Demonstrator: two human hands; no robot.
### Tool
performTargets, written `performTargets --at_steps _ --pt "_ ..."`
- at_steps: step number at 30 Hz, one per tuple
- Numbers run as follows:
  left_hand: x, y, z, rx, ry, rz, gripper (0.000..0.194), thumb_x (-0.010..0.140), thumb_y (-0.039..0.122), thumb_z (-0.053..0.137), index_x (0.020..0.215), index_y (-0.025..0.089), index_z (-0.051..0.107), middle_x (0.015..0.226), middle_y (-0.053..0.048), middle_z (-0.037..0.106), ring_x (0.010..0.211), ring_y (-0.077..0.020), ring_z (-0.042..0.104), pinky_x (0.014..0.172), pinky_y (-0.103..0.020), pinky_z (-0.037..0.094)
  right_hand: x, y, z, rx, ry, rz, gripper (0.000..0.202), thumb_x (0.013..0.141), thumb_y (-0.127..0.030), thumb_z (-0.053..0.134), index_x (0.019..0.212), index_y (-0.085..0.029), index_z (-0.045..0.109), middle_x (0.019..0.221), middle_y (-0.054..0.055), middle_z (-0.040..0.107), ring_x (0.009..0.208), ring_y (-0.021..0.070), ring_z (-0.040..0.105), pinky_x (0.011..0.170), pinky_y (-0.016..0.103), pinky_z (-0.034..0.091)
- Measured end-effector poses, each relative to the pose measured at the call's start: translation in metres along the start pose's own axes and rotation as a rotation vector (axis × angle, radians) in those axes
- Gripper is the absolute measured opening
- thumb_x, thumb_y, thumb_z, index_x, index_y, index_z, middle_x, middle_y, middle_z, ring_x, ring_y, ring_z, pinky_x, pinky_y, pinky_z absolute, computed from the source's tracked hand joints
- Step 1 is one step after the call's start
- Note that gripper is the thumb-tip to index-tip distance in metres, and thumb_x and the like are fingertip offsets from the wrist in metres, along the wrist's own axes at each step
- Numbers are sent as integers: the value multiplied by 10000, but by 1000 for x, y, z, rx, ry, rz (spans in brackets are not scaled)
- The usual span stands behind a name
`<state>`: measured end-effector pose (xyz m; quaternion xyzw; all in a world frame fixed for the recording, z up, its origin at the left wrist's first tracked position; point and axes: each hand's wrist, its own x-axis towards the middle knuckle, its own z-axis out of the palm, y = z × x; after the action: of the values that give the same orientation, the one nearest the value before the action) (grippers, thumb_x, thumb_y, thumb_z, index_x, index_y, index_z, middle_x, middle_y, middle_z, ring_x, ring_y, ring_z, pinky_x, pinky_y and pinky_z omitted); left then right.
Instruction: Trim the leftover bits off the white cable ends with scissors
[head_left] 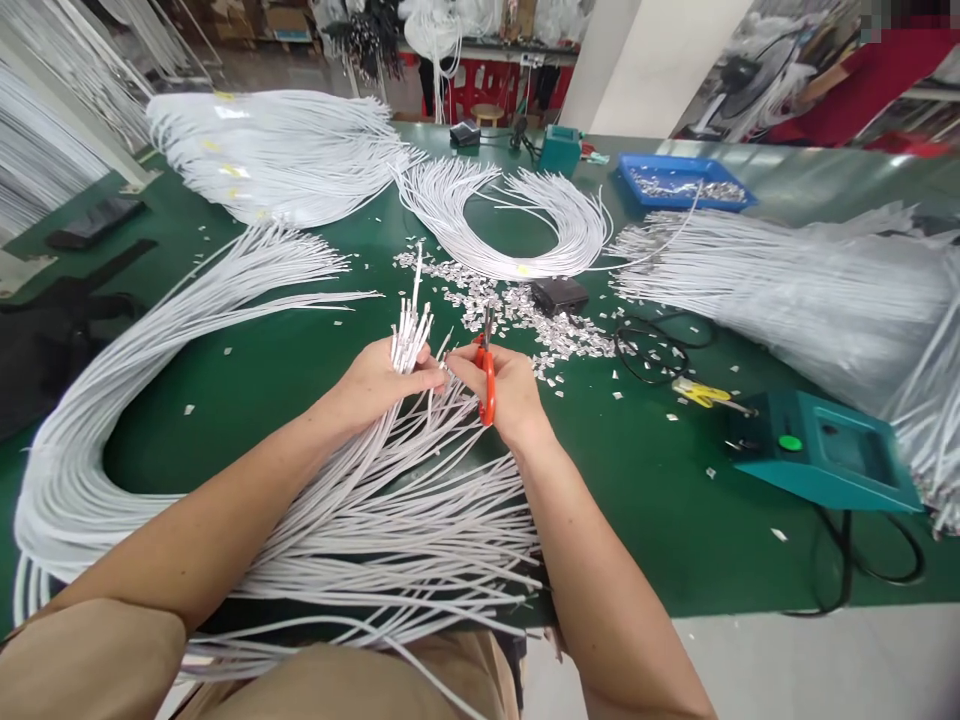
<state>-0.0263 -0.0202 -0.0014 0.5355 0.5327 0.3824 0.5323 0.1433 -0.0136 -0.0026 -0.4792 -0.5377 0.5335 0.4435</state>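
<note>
Left hand: closed round white cable ends. Right hand: curled round orange-handled snips. Advisable: snips clear of gripped ends.

Bright, diffuse indoor light, seemingly from overhead, leaves only faint shadows on the green tabletop, with glossy glare at 2 o'clock. The pale column at 1 o'clock looks nearly washed out. White wires near the centre lose fine detail to slight softness. Wide-angle distortion stretches the plastic-wrapped bundle toward 3 o'clock; around the stool at 12 things blur, and mosaic blocks cover the 2 o'clock corner.
</note>
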Motion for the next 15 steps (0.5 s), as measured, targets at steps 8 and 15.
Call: performTargets --at_steps 8,15 --pt "6 -7 -6 -62 -72 -79 238 680 359 757 766 188 616 892 -96 744 887 -237 706 684 -311 528 1 -2 -52 -1113 259 54 253 833 -392 548 784 -186 687 835 83 695 774 208 620 661 296 420" --pt "13 -18 -14 153 64 -14 202 639 346 741 782 210 700 884 -59 729 634 -195 666 630 -320 497 -33 5 -89 -1499 37 307 218 785 -326 569 878 -179 699 879 115 703 827 243 656 629 293 406"
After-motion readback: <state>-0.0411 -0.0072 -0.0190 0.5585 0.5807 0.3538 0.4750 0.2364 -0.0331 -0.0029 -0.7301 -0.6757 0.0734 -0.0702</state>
